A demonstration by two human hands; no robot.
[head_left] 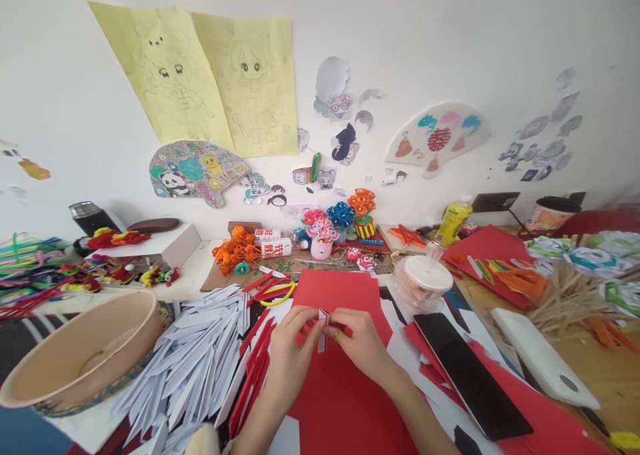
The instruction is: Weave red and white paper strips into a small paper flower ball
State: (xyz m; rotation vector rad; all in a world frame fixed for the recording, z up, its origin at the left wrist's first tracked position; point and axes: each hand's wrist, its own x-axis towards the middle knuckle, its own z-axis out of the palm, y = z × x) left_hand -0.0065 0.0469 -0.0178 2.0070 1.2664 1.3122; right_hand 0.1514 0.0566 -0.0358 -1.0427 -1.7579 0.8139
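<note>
Both my hands pinch a small folded paper strip (pixel 323 343), white with some dark red at its top. My left hand (pixel 293 348) grips it from the left with thumb and fingertips. From the other side, my right hand (pixel 357 338) has its fingertips closed on the same strip. Below them lies a large red paper sheet (pixel 345 289). A heap of folded white paper strips (pixel 185 358) spreads beside my left forearm, with folded red paper strips (pixel 250 378) between the heap and that arm. The fingers partly hide the held strip.
An oval beige basin (pixel 45 368) stands at the left. To the right are a black-screened phone (pixel 470 375), a lidded cup (pixel 425 278) and a white power-bank-like device (pixel 543 355). Small flower pots (pixel 321 248) and a yellow bottle (pixel 455 220) stand near the wall.
</note>
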